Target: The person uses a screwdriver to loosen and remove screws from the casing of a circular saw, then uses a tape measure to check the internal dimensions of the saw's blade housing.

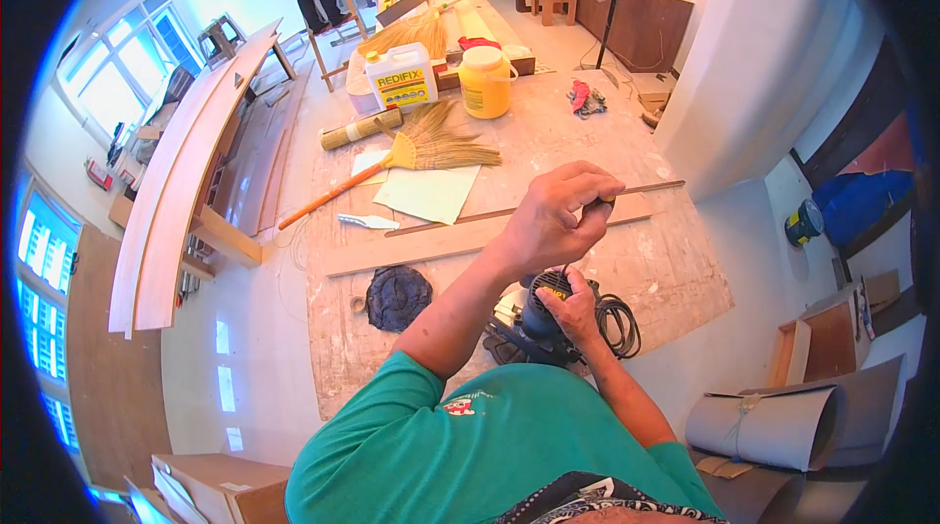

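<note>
Power tool (540, 320): dark, rounded, vented
Cord (633, 330): black, coiled beside power tool
Right hand (573, 311): grasping power tool
Left hand (561, 215): beyond power tool, pinching small dark item (608, 200)

Straw broom (403, 150) (orange-handled) near yellow tub (485, 85)

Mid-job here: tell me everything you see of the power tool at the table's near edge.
The power tool has a dark, rounded housing with a slotted top and yellow markings; it looks plastic. It appears to stand upright on the table, by the person's body, with the right hand touching its upper part. Black cord lies coiled to its right. Its underside is hidden.
</note>
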`<state>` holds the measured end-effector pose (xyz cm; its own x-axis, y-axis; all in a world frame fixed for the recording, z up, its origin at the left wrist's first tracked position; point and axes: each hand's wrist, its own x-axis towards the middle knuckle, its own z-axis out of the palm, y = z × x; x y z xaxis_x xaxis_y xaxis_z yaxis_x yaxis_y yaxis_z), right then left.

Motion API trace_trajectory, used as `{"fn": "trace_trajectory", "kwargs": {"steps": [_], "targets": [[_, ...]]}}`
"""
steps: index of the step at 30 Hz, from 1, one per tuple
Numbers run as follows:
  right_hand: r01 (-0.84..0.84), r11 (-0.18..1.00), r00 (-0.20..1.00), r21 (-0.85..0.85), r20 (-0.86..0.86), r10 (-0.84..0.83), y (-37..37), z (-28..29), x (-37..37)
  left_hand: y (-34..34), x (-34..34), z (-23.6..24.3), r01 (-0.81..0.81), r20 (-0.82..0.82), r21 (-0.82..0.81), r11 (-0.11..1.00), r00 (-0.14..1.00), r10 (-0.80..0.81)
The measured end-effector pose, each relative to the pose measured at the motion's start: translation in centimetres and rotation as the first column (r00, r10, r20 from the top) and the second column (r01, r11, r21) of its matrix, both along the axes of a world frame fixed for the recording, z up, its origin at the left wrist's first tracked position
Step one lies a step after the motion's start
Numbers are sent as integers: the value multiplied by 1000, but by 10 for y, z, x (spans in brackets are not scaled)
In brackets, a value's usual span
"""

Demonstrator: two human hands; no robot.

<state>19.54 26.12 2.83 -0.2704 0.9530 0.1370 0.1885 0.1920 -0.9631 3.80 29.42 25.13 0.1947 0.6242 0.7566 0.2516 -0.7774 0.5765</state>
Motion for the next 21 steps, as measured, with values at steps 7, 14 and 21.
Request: {"fn": "trace_trajectory", "kwargs": {"steps": [7,14,21], "targets": [[-13,1000,1000,13,-15,13,-1,1,0,-2,9,-7,-64,97,38,997,994,60],[12,1000,1000,28,-8,-12,-2,1,-1,0,2,-4,-85,59,11,996,995,84],[5,1000,1000,-15,-11,-6,0,-2,0,3,5,-5,-96,62,53,994,994,93]]}}
